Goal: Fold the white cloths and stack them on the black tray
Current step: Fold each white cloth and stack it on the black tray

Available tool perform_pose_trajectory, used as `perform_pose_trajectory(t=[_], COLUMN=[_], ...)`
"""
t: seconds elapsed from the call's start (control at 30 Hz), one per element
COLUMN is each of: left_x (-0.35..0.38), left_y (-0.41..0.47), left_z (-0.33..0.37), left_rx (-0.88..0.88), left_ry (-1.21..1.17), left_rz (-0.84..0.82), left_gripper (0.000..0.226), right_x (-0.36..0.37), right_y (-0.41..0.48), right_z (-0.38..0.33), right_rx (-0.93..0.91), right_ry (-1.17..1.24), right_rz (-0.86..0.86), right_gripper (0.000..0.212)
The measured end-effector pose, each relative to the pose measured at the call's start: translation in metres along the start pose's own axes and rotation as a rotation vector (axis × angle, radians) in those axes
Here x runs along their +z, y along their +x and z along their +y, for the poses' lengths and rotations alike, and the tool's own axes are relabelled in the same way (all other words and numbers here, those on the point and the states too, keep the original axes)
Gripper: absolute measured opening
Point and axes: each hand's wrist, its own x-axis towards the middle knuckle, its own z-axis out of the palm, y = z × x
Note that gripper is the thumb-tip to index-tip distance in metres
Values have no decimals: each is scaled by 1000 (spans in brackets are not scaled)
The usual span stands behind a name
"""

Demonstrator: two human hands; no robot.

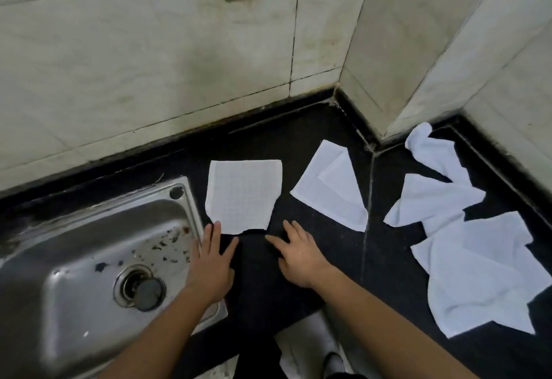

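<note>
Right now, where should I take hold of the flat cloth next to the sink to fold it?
Probably pinch the flat cloth at its two near corners, coming from the near edge: it lies spread flat, and the left hand and right hand lie open close to that edge.

The black table (298,130) runs along a tiled wall and turns a corner on the right. A steel sink (74,259) is set into its left part. Just right of the sink a squarish white cloth (243,195) lies flat. Beside it, apart, lies an angled white cloth (331,190) with one corner folded over. Past a pale seam (369,199), loose white cloths (478,274) lie rumpled and overlapping.
</note>
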Motion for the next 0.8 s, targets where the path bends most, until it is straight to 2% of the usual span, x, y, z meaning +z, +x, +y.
perform_pose_trajectory(t=[0.13,0.27,0.33,0.43,0.53,0.6,0.7,0.8], left_x=[20,13,10,7,-4,-13,-36,-68], left_y=[23,39,43,46,43,39,32,25], left_z=[-31,-46,-48,-46,-32,-20,-12,-8], left_rx=[46,104,117,67,30,22,-14,-62], left_ry=[13,-12,-36,-119,-202,-230,-245,-233], left_rz=[-22,58,111,205,314,346,403,491], left_gripper=[82,80,73,58,25,18,22,24], right_x=[7,0,-5,-13,-26,-36,-59,-86], right_y=[35,53,57,54,40,30,17,6], right_z=[-25,-36,-34,-31,-27,-19,0,18], right_rx=[72,86,43,-39,-40,0,73,78], right_ry=[-16,74,168,309,449,520,580,508], right_rz=[-110,-32,46,275,408,414,374,465], right_gripper=[69,62,55,28,16,19,31,31])
